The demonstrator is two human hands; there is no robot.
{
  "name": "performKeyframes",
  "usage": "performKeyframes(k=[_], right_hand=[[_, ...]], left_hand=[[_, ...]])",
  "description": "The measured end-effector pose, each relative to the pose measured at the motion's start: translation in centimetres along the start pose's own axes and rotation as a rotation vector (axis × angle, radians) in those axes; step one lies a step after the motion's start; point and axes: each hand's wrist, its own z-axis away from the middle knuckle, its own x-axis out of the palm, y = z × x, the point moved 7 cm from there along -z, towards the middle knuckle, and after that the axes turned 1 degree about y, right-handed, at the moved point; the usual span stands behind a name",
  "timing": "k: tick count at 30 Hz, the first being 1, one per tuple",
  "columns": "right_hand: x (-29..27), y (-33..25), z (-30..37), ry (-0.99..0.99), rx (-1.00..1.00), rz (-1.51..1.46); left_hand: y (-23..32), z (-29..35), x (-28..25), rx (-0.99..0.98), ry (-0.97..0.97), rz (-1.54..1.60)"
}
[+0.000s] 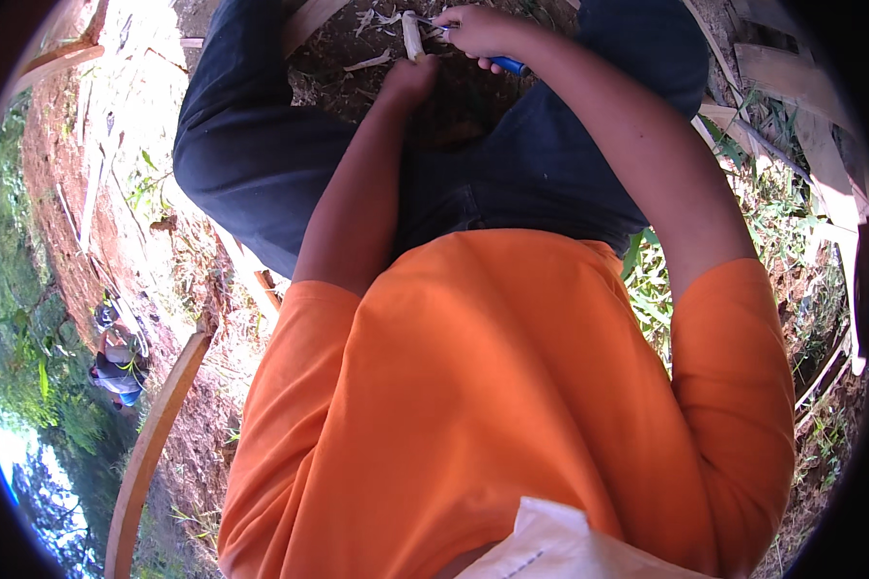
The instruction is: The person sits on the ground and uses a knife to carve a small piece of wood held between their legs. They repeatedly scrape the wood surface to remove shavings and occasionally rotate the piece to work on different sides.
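Observation:
At the top of the head view, my left hand is closed round the lower end of a short, peeled, pale wooden stick. The stick points away from me, roughly upright in the picture. My right hand grips a knife with a blue handle, whose butt sticks out below the fingers. The thin blade reaches left to the stick near its far end, and seems to touch it. Curled wood shavings lie on the dark ground round the stick, between my bent legs.
My dark trousers frame the work on both sides. Wooden boards lie at the right. A curved wooden beam stands at the lower left. Farther left, another person is low on the reddish slope, beside green plants.

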Motion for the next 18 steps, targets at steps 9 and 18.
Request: performKeyframes(k=[9,18], right_hand=[[1.4,-0.8,-0.4,-0.017,0.034,0.135],[1.1,-1.7,1.0,0.031,0.068,0.139]], left_hand=[[-0.5,-0.6,0.3,-0.027,-0.023,0.053],[-0.9,-1.9,1.0,0.044,-0.024,-0.002]])
